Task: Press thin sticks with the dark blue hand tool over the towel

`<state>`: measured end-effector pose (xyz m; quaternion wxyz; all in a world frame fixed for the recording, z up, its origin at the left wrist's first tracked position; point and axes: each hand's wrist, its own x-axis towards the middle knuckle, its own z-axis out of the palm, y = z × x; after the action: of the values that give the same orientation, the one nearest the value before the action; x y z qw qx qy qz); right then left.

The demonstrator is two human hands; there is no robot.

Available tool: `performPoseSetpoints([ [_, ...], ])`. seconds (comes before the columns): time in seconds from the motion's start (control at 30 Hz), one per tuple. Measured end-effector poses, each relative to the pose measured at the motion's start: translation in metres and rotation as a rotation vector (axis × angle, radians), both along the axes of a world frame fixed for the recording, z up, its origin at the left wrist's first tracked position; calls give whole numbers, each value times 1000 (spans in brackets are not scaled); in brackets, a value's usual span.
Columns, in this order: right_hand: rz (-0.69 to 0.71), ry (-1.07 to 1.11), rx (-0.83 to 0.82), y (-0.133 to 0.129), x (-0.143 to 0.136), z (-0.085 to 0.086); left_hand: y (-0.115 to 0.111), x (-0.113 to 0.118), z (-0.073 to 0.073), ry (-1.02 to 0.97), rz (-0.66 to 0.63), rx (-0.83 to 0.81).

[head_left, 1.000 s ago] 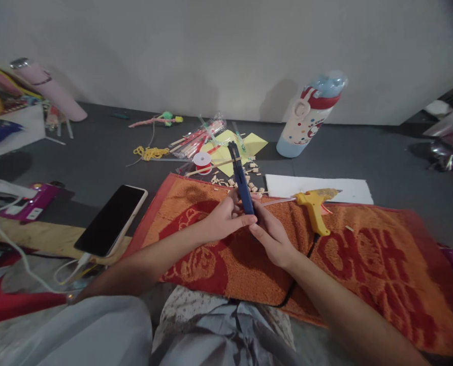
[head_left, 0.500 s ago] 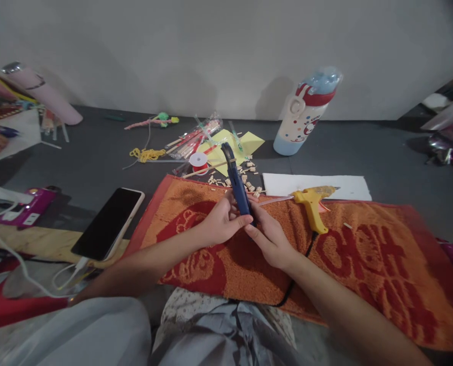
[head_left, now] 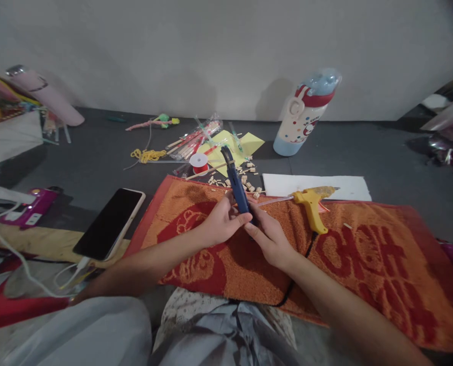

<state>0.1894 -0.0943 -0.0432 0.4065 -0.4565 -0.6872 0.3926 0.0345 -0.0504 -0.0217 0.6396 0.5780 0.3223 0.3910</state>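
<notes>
The dark blue hand tool (head_left: 237,190), apparently a cutter, was held above the orange towel (head_left: 264,277), with its dark head directed between 11 and 12 o'clock. Its lower handle was enclosed narrowly by the left hand (head_left: 224,221), the thumb being laid along the near end. The handle was also supported at its 4 o'clock side by the right hand (head_left: 270,234), with the fingers curled closely against it.

The tool was judged rigid, fairly light and not fragile. Its smooth-looking handle could be slightly slippery; it was best gripped low, with fingers kept clear of the head. A thin wooden stick (head_left: 207,171) was seen extending from the head toward 9 o'clock; whether it was clamped there could not be told. The stick was judged light, stiff and liable to snap.

Cut wooden pieces (head_left: 250,186) were scattered at 1 o'clock from the tool, near the yellow paper (head_left: 252,144). The ribbon spool (head_left: 199,161) was located at 10 o'clock. The yellow glue gun (head_left: 312,201) was placed at 3 o'clock, partly over the white board (head_left: 348,187). Farther out, the water bottle (head_left: 298,124) was positioned between 1 and 2 o'clock, and the smartphone (head_left: 108,223) between 8 and 9 o'clock.
</notes>
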Motion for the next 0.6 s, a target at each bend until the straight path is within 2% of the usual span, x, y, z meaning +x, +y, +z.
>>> performPoseSetpoints([
  [0.33, -13, 38, -44, 3, -2, -2, 3, 1, -2, 13, 54, -72],
  [0.6, -31, 78, -96, 5, -4, -6, 9, -1, 1, 47, 28, -112],
])
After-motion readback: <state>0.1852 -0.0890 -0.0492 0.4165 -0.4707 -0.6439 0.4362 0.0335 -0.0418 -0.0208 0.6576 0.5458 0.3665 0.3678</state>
